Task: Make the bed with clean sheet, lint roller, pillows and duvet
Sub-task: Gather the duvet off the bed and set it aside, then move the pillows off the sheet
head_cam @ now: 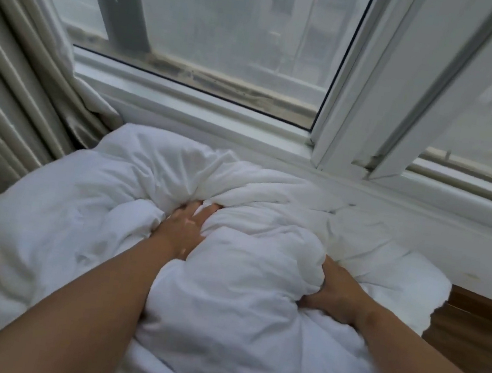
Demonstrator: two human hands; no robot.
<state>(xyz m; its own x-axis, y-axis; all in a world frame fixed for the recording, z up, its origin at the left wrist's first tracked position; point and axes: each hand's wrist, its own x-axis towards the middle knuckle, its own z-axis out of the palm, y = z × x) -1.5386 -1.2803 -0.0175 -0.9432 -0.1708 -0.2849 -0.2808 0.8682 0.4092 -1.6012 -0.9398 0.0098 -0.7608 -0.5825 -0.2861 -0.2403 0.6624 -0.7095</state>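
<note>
Head view: left hand and right hand clutch folds of a bunched white duvet. Beyond them its edge meets the window sill; wooden floor shows rightward.

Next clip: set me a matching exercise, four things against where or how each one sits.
Things:
1 duvet
2 curtain
3 left hand
4 wooden floor

Descriptions:
A beige, pleated, far left edge
B brown, right edge
C white, bunched in the middle
D pushed into a central fold

Pairs: 1-C, 2-A, 3-D, 4-B
</note>
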